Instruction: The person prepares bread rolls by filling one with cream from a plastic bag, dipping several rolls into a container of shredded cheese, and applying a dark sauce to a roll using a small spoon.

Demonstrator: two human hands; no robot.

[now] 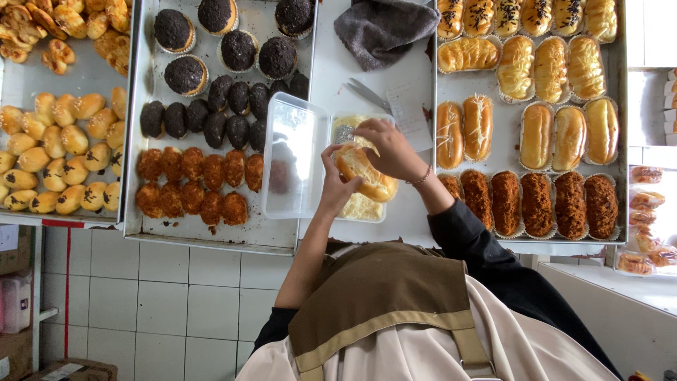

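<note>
- The left hand (337,185) cradles a golden bun (365,173) from below, its grip closed around the near end so the bun stays level over the open box.
- The right hand (386,147) lies over the top of the bun at about 1 o'clock from the left; its grip is narrow and pressed to the crust, and whether the fingertips pinch anything cannot be told.
- Directly beneath sits a clear plastic container (361,204) of pale shredded topping, so whatever falls off the bun lands back inside.
- Its lid (290,159) is swung open to 9 o'clock, resting partly over the middle tray (211,236), out of the hands' way.
- That tray holds dark crumb-coated buns and orange-brown ones.
- At 3 o'clock a tray of finished rolls (525,130) lies within easy reach on the white surface (331,56).
- A grey cloth (384,28) sits at 12 o'clock, with metal tongs (368,94) just beside the box.
</note>
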